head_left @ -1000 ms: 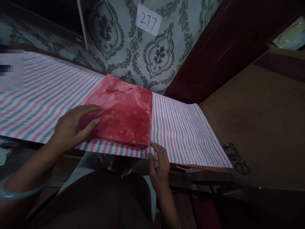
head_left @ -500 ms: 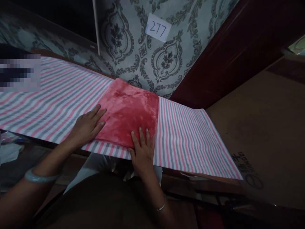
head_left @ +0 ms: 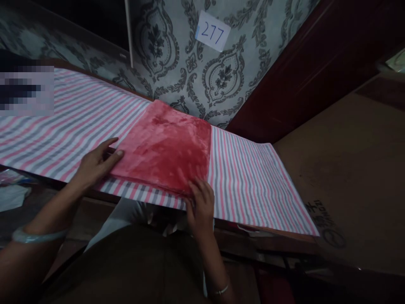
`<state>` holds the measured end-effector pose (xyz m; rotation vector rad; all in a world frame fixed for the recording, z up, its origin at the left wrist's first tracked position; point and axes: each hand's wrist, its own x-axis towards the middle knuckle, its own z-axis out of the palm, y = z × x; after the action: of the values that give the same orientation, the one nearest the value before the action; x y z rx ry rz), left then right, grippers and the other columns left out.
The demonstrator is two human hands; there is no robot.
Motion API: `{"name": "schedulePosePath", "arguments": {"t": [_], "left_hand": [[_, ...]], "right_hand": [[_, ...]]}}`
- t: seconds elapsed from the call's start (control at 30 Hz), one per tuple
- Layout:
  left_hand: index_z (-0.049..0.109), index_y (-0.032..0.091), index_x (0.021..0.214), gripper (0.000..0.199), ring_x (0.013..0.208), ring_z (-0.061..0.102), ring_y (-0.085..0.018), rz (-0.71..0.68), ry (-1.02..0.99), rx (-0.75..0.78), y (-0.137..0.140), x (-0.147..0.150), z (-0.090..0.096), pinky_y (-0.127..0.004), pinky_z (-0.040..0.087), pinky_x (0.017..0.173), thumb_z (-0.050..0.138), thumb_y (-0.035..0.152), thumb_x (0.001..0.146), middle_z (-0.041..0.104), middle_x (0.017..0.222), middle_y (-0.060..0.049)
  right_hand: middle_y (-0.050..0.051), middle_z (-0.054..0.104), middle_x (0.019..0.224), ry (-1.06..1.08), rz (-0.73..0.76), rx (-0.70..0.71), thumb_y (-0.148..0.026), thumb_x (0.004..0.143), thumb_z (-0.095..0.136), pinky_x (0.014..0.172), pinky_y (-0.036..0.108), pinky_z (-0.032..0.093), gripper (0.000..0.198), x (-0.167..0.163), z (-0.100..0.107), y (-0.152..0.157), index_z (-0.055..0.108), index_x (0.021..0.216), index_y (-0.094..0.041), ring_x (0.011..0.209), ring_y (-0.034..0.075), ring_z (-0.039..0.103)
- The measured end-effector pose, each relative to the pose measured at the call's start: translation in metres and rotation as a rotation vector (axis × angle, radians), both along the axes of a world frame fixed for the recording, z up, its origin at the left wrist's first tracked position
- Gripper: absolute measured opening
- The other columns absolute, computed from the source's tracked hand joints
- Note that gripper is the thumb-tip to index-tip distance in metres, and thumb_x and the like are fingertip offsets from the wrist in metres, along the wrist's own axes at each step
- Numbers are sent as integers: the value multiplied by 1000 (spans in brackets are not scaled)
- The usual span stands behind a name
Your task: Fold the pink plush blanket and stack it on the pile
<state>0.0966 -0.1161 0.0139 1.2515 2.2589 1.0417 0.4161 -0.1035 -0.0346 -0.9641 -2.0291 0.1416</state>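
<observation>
A folded red plush cloth (head_left: 167,147) lies flat on a pink, grey and white striped cloth (head_left: 253,181). My left hand (head_left: 96,164) is at its left near corner, thumb on the red edge and index finger stretched out apart from it. The other fingers of that hand are mostly hidden. At the right near corner my right hand (head_left: 202,204) has bent fingers over the plush edge, with the thumb at the near side. What lies under those fingertips is hidden.
The striped cloth covers a long narrow table against a patterned wall, where a paper marked 277 (head_left: 212,31) is stuck. A dark screen (head_left: 91,25) is at the upper left. A large cardboard box (head_left: 344,169) stands on the right.
Both hands lay flat on the red plush cloth before. My left hand has slid left to its edge; my right has drawn back to the near corner and curled its fingers.
</observation>
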Motion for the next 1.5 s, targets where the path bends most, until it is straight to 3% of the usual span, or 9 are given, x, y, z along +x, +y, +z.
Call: {"name": "schedulePosePath", "arguments": {"t": [0.13,0.3,0.4,0.53,0.63,0.73,1.1,1.33,1.5], "left_hand": [[39,21,154,94,107,62,-31,-32,23,-95,7,-5,3,-49,47,100,48,69,73,66,106,-12],[30,21,157,91,134,51,-31,-127,-118,-17,9,-10,-4,-48,42,112,54,58,77,55,143,-15],[32,20,157,87,142,44,-31,-146,-166,19,6,-10,-6,-48,37,117,54,54,80,49,150,-15],[36,22,155,83,141,45,-31,-128,-175,9,5,-11,-8,-52,35,118,54,55,82,50,149,-16],[36,24,155,83,142,45,-31,-127,-196,14,5,-10,-8,-53,35,118,54,57,82,49,151,-15],[37,22,155,83,145,40,-31,-122,-220,20,4,-7,-5,-51,34,119,54,56,81,49,151,-13],[34,19,156,96,146,39,-32,-111,-240,16,3,-3,0,-48,31,121,54,62,72,46,154,-12],[35,20,156,85,146,38,-31,-133,-225,-2,2,-5,1,-48,30,122,53,54,80,46,154,-13],[35,20,156,84,146,39,-31,-149,-239,25,3,-11,-5,-49,32,121,55,54,82,45,155,-14]], "right_hand": [[8,43,157,-156,-6,-18,-17,96,51,116,57,33,56,-17,-4,5,45,150,-29,145,29,33],[6,50,151,-136,1,58,-9,95,47,115,55,33,53,-21,-13,10,55,141,-33,144,27,36],[7,51,151,-118,12,55,-7,95,45,114,55,34,53,-18,-13,8,54,142,-31,144,26,37],[8,59,138,14,1,90,-8,95,45,108,52,42,46,-16,-7,-2,59,134,-29,134,25,47],[6,65,109,155,-10,102,-10,95,51,93,42,49,28,-21,-2,-12,68,112,-26,108,21,59],[4,64,94,108,26,78,-13,95,55,81,36,46,18,-31,1,-18,69,100,-23,90,19,57],[6,62,99,-151,-135,46,-18,90,65,80,37,33,11,-63,-5,-11,71,97,-23,89,22,48],[6,60,95,-77,-108,34,-16,92,57,80,38,34,16,-63,-17,-6,71,88,-23,90,23,49],[5,63,99,12,-9,37,-16,94,55,88,40,41,18,-45,-4,-14,70,97,-25,95,22,55]]}}
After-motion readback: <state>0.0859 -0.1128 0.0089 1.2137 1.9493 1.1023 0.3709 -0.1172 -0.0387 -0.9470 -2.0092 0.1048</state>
